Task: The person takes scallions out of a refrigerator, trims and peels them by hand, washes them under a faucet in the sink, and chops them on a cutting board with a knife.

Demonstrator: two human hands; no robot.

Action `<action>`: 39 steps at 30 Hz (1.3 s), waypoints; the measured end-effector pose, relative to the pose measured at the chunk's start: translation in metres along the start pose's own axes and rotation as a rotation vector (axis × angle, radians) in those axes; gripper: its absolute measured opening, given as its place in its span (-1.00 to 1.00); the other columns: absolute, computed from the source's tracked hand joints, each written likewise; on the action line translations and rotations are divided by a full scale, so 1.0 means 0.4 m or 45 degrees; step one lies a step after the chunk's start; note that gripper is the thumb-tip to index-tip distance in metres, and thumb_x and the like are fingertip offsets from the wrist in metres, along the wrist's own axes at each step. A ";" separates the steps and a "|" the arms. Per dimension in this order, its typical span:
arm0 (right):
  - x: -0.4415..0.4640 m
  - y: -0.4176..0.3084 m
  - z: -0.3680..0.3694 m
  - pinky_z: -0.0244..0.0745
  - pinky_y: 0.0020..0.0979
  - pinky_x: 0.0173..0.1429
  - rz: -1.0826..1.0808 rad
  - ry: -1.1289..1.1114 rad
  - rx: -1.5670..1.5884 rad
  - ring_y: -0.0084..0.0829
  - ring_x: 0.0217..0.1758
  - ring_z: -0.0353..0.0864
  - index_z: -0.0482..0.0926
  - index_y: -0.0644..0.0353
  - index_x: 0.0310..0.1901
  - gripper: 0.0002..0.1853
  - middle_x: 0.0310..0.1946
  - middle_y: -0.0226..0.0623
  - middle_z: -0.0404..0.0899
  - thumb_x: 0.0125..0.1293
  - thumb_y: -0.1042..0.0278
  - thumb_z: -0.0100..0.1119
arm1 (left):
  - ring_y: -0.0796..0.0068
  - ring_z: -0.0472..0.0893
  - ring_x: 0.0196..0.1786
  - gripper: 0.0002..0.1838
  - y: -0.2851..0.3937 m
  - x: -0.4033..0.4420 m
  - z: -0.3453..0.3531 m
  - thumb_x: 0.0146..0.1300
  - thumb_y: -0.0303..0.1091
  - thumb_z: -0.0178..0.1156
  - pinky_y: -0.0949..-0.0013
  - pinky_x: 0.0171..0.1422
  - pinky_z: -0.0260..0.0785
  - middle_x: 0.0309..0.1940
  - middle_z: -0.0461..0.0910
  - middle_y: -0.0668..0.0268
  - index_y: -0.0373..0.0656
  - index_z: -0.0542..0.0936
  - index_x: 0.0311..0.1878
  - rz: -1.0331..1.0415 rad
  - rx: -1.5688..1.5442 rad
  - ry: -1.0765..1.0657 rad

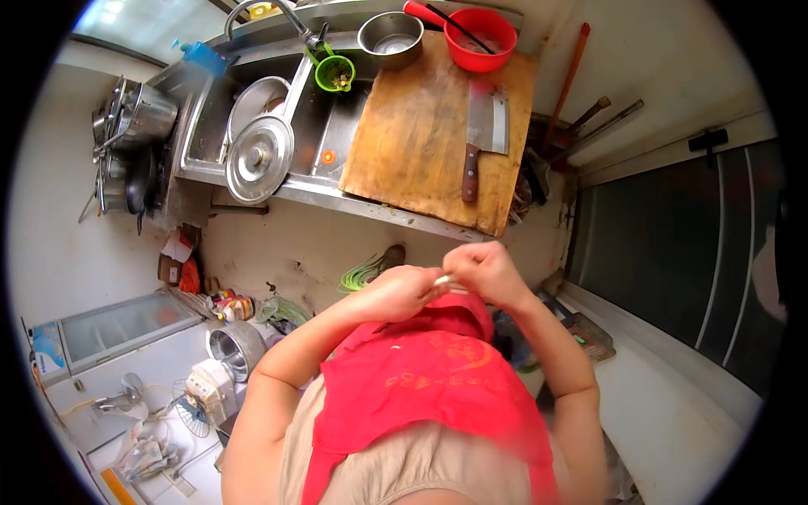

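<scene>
White, a small item (444, 280) is pinched between left hand (411, 290) and right hand (486, 271), close together mid-frame, over the red apron (429, 379).

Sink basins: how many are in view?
2: left basin, partly covered by the metal lid; right basin, partly under the wooden cutting board, which could hide more.
</scene>
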State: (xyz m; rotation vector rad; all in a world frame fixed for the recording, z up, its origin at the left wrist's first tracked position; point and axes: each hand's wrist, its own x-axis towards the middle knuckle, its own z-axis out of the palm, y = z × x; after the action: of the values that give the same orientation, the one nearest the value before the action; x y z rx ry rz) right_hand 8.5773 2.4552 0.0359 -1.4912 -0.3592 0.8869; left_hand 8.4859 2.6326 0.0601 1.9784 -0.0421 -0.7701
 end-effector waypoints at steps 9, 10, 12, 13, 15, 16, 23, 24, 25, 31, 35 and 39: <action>0.101 0.086 -0.289 0.28 -0.12 0.31 -0.323 0.677 -1.505 -0.02 0.28 0.38 0.39 0.31 0.25 -0.40 0.22 0.10 0.39 0.23 0.22 0.29 | 0.66 0.30 -0.40 -0.85 -0.071 -0.041 -0.119 0.41 -0.25 0.08 0.54 -0.34 0.19 -0.39 0.35 0.49 -0.11 0.47 -0.11 0.233 -1.858 0.056; 0.108 0.069 -0.257 0.20 -0.08 0.40 -0.358 0.618 -1.740 0.04 0.36 0.30 0.35 0.30 0.30 -0.33 0.30 0.14 0.31 0.20 0.19 0.31 | 0.65 0.30 -0.41 -0.84 -0.069 -0.043 -0.136 0.40 -0.23 0.10 0.54 -0.34 0.18 -0.40 0.34 0.48 -0.10 0.46 -0.13 0.292 -1.883 0.138; 0.119 0.016 -0.158 0.03 -0.16 0.51 -0.390 0.104 -0.939 -0.04 0.47 0.15 0.21 0.28 0.38 -0.09 0.42 0.04 0.16 0.14 -0.11 0.34 | 0.61 0.34 -0.38 -0.84 -0.062 -0.047 -0.165 0.42 -0.21 0.07 0.48 -0.27 0.25 -0.38 0.37 0.45 -0.09 0.45 -0.16 0.335 -2.030 0.226; 0.116 -0.021 -0.071 0.01 -0.18 0.52 -0.182 -0.103 -0.400 -0.12 0.49 0.13 0.19 0.27 0.40 0.01 0.41 -0.01 0.18 0.05 -0.22 0.38 | 0.61 0.35 -0.37 -0.84 -0.059 -0.045 -0.177 0.43 -0.21 0.06 0.47 -0.25 0.26 -0.37 0.37 0.44 -0.08 0.45 -0.16 0.403 -2.084 0.259; 0.138 -0.012 0.060 -0.02 -0.23 0.54 -0.384 -0.402 -0.416 -0.14 0.51 0.09 0.07 0.24 0.45 0.16 0.43 -0.01 0.14 -0.05 -0.25 0.44 | 0.55 0.43 -0.28 -0.84 -0.088 -0.041 -0.207 0.45 -0.22 0.04 0.40 -0.12 0.34 -0.29 0.42 0.40 -0.09 0.46 -0.11 0.596 -2.198 0.193; 0.152 -0.009 0.109 -0.06 -0.26 0.54 -0.396 -0.517 -0.431 -0.17 0.54 0.04 -0.01 0.20 0.48 0.17 0.46 -0.02 0.07 -0.04 -0.15 0.48 | 0.53 0.45 -0.26 -0.84 -0.102 -0.042 -0.225 0.45 -0.23 0.04 0.38 -0.09 0.36 -0.26 0.44 0.39 -0.10 0.46 -0.09 0.565 -2.250 0.247; 0.302 -0.026 0.310 0.47 -0.39 -0.10 0.345 -0.449 -0.077 -0.44 -0.27 0.56 0.41 0.24 0.14 -0.58 -0.34 -0.30 0.57 0.30 0.31 0.22 | 0.38 0.56 -0.02 -0.80 -0.372 -0.070 -0.421 0.42 -0.27 0.08 0.18 0.19 0.41 -0.15 0.54 0.28 -0.13 0.47 0.01 0.601 -2.445 0.533; 0.343 -0.035 0.340 0.47 -0.41 -0.19 0.369 -0.364 -0.042 -0.49 -0.37 0.54 0.44 0.25 0.09 -0.65 -0.44 -0.36 0.55 0.33 0.34 0.19 | 0.38 0.57 -0.03 -0.78 -0.408 -0.080 -0.459 0.41 -0.26 0.09 0.18 0.18 0.41 -0.14 0.55 0.29 -0.12 0.47 0.03 0.526 -2.359 0.554; 0.393 -0.038 0.370 0.42 -0.43 -0.26 0.353 -0.360 -0.071 -0.52 -0.41 0.48 0.45 0.25 0.06 -0.68 -0.44 -0.38 0.51 0.33 0.33 0.18 | 0.38 0.57 -0.05 -0.76 -0.442 -0.093 -0.501 0.41 -0.25 0.11 0.18 0.18 0.42 -0.13 0.56 0.30 -0.11 0.47 0.05 0.452 -2.272 0.574; 0.726 -0.064 0.636 0.34 -0.48 -0.38 0.252 -0.329 -0.482 -0.60 -0.49 0.40 0.48 0.21 0.03 -0.73 -0.48 -0.41 0.47 0.37 0.31 0.14 | 0.61 0.48 0.01 -0.62 -0.719 -0.170 -0.824 0.30 -0.15 0.24 0.46 0.19 0.28 -0.15 0.55 0.42 -0.21 0.55 0.05 0.121 -1.397 0.731; 0.968 -0.082 0.830 0.33 -0.55 -0.40 0.415 -0.361 -0.372 -0.68 -0.48 0.39 0.46 0.20 -0.02 -0.78 -0.49 -0.47 0.45 0.42 0.29 0.09 | 0.58 0.51 -0.03 -0.44 -0.944 -0.209 -1.005 0.31 -0.20 0.22 0.39 0.16 0.35 -0.06 0.53 0.34 -0.33 0.38 0.27 0.325 -1.679 0.749; 1.062 -0.100 0.879 0.32 -0.56 -0.41 0.486 -0.307 -0.220 -0.69 -0.50 0.39 0.45 0.20 -0.04 -0.78 -0.48 -0.50 0.45 0.46 0.23 0.04 | 0.15 0.51 0.20 -0.58 -0.926 -0.191 -1.054 0.38 -0.40 0.08 0.09 0.37 0.34 0.13 0.49 0.06 -0.25 0.31 0.26 0.700 -2.216 0.467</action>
State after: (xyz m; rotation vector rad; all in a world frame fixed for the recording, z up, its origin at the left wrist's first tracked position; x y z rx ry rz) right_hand 8.6174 3.0039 -0.0211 -1.6454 -0.3383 1.3756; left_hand 8.5453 3.1825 -0.0629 0.3347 0.2244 0.0849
